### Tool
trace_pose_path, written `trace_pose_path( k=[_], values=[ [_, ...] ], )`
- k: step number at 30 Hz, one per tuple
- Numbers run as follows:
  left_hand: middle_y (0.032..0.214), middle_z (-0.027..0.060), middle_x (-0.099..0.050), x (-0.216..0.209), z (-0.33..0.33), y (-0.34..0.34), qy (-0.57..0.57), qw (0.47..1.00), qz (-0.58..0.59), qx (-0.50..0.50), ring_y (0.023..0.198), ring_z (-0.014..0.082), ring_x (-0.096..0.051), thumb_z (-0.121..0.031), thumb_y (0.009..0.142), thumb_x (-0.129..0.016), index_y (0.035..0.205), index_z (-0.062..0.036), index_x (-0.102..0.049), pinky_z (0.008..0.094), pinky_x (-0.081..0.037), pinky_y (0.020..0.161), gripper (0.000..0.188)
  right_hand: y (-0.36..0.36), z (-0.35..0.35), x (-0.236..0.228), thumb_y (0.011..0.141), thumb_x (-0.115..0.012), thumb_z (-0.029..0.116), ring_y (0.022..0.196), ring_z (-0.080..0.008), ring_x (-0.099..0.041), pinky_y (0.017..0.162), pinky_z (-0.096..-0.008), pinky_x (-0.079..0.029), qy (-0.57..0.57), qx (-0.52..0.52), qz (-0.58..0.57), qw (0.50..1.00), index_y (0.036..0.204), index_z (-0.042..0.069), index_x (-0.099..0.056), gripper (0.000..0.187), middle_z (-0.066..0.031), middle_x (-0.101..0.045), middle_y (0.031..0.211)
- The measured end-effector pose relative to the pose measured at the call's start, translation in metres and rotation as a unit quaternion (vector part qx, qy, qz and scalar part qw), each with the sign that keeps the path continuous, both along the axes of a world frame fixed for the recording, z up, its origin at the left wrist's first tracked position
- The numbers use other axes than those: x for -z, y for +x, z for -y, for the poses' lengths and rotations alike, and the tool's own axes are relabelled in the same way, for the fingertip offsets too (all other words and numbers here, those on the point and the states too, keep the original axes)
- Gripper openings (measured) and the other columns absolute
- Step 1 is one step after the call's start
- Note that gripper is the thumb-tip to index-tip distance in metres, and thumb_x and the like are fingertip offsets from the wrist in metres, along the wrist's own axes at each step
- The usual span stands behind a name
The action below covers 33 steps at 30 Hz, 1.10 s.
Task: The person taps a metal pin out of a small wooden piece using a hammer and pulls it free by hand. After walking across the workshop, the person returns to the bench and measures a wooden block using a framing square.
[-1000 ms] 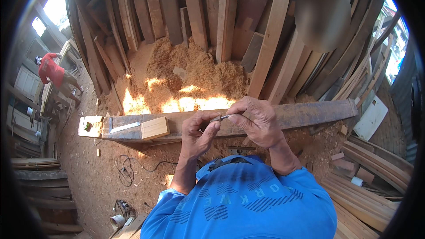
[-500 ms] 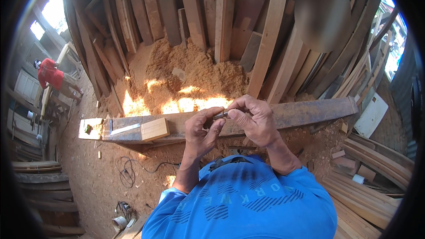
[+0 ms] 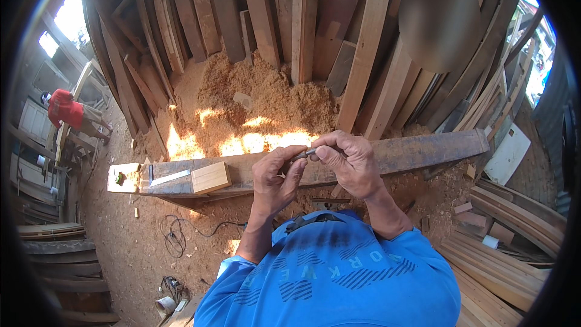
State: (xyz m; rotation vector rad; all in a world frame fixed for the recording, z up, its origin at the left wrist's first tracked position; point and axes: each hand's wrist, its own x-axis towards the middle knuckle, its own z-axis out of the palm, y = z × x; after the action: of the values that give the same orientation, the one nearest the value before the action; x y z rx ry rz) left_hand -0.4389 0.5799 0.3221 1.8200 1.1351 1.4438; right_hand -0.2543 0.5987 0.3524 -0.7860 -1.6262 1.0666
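Above a long wooden beam [image 3: 423,154], a short, thin, dark rod [image 3: 301,155] is held between both hands; its exact kind is too small to make out. My left hand [image 3: 275,175] grips one end between thumb and fingers. Thumb and forefinger of my right hand [image 3: 352,163] pinch the other end, close beside the left fingertips. To the left on the beam lies a pale wood block [image 3: 210,178]. Beside it rest a flat, bright metal strip [image 3: 171,177] and a short dark bar [image 3: 150,173]. A small green-and-dark item [image 3: 120,178] sits at the beam's left end.
Behind the beam, sawdust [image 3: 242,97] is heaped against upright planks [image 3: 302,24]. A black cord [image 3: 175,239] lies on the ground at left, with a power tool [image 3: 174,287] nearer me. Stacked boards [image 3: 484,266] fill the right. A person in red [image 3: 65,109] stands far left.
Both hands stay almost in place, with the rod turned slightly between the fingers. The person in red at far left has shifted a little and bent lower.
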Motion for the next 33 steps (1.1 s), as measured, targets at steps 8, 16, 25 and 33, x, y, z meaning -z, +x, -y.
trace_pose_path(
  k=[8, 16, 25, 33],
  values=[
    [0.091, 0.0052, -0.066, 0.008, 0.003, 0.000, -0.079, 0.983, 0.157, 0.050, 0.081, 0.0102, -0.063, -0.009, 0.093, -0.065, 0.112, 0.0042, -0.065, 0.0225, -0.050, 0.071, 0.023, -0.001, -0.002, 0.003, 0.096, -0.062, 0.013, 0.080, -0.0100, -0.064, 0.071, -0.0242, -0.052, -0.053, -0.002, -0.073, 0.996, 0.107, -0.005, -0.066, 0.021, -0.0056, -0.069, 0.086],
    [0.080, 0.0051, -0.069, 0.010, 0.003, 0.000, -0.071, 0.989, 0.127, 0.030, 0.072, 0.0081, -0.063, -0.007, 0.092, -0.066, 0.108, 0.0024, -0.068, 0.0217, -0.049, 0.063, 0.019, -0.004, 0.003, -0.003, 0.091, -0.067, 0.009, 0.074, -0.0112, -0.064, 0.063, -0.0270, -0.051, 0.053, 0.050, 0.037, 0.997, 0.097, -0.004, -0.067, 0.014, -0.0097, -0.068, 0.080],
    [0.084, 0.0034, -0.066, 0.006, -0.001, -0.008, 0.052, 0.995, -0.080, -0.039, 0.071, 0.0077, -0.061, -0.005, 0.087, -0.071, 0.115, 0.0001, -0.065, 0.0233, -0.050, 0.062, 0.029, -0.017, 0.003, 0.002, 0.097, -0.061, 0.018, 0.073, -0.0080, -0.060, 0.066, -0.0256, -0.049, -0.061, 0.050, -0.001, 0.997, 0.093, -0.001, -0.063, 0.020, -0.0039, -0.065, 0.077],
    [0.087, 0.0016, -0.063, 0.012, 0.006, -0.015, -0.095, 0.984, 0.143, 0.035, 0.074, 0.0046, -0.054, -0.012, 0.087, -0.073, 0.123, -0.0009, -0.056, 0.0205, -0.043, 0.067, 0.041, -0.013, -0.004, 0.015, 0.098, -0.060, 0.020, 0.071, -0.0056, -0.055, 0.065, -0.0231, -0.047, -0.075, 0.045, -0.052, 0.995, 0.092, 0.001, -0.062, 0.021, -0.0011, -0.062, 0.077]
  ],
)
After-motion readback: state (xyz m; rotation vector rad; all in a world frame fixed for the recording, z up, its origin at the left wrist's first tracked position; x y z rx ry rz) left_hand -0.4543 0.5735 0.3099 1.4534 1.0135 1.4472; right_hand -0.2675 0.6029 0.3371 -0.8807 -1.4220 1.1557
